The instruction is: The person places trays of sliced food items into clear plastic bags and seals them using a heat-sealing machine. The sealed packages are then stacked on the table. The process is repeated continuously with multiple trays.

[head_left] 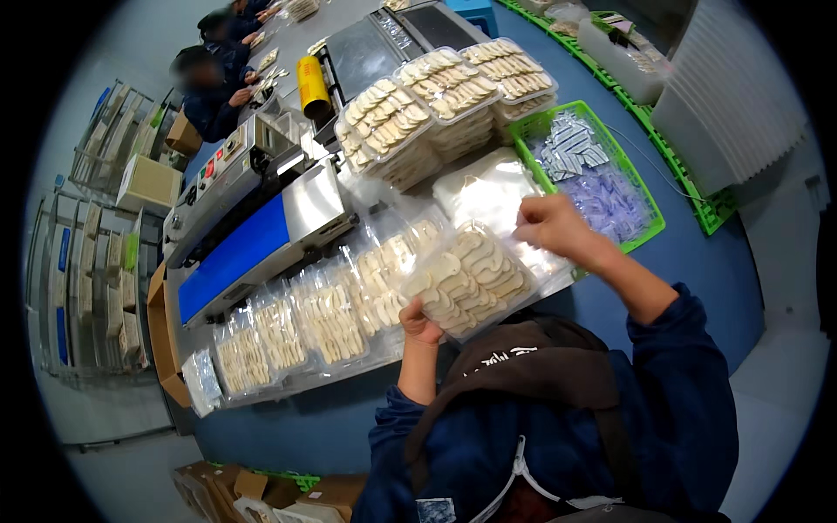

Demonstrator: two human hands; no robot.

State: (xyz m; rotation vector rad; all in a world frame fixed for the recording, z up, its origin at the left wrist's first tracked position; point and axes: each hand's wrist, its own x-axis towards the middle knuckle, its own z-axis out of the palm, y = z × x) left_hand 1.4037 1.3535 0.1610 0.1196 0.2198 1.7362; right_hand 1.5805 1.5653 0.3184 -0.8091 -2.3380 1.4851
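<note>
My left hand (420, 322) grips the lower left edge of a clear plastic tray (471, 279) packed with overlapping cream-coloured slices. The tray is tilted toward me, just in front of my body. My right hand (558, 228) is closed, its fingers curled together near the tray's upper right corner; what they hold, if anything, I cannot make out. Under and behind that hand lies a pile of clear plastic bags (488, 185). Close by on the right, a green basket (641, 179) holds many small white-and-blue and violet sachets.
Bagged trays (331, 322) of slices line the table's front left. Stacked filled trays (445, 83) stand behind the bags. A machine with a blue belt (235, 261) sits left, a yellow cylinder (311, 83) beyond it. Other people (205, 87) work far left. White stacked trays (724, 96) stand right.
</note>
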